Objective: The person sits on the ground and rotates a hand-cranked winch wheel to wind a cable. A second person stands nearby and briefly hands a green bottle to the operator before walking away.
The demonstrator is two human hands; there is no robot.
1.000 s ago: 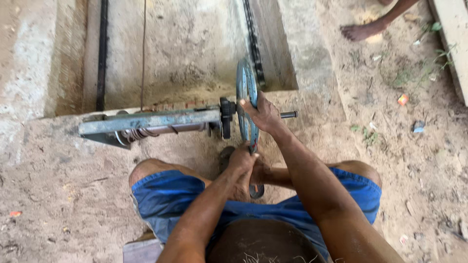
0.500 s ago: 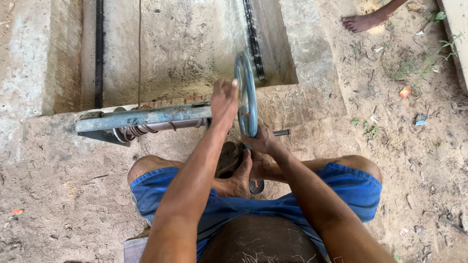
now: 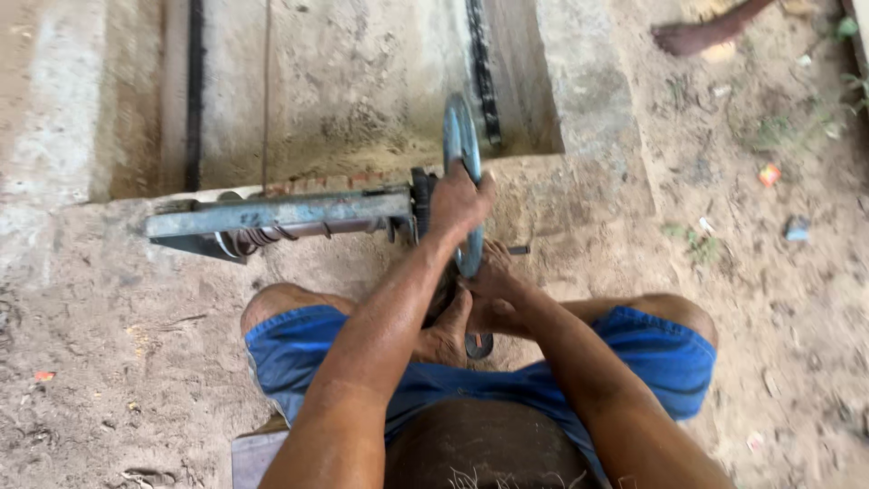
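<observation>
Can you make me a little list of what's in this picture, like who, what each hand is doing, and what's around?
Place: sandy ground beside a concrete pit
Person: seated, blue shorts
Left hand: grips the upper rim of the round blue-grey metal wheel
Right hand: on the wheel's lower rim
Wheel: upright, seen edge-on, on a blue-grey metal bar with a coiled spring
Pit: black chain runs along it
Nearby: another person's foot

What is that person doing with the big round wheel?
A person in blue shorts sits on sandy ground, gripping a blue metal wheel with both hands. The left hand holds its upper rim and the right hand grips lower down. The wheel stands on edge at the end of a blue metal bar beside a concrete trough.
</observation>
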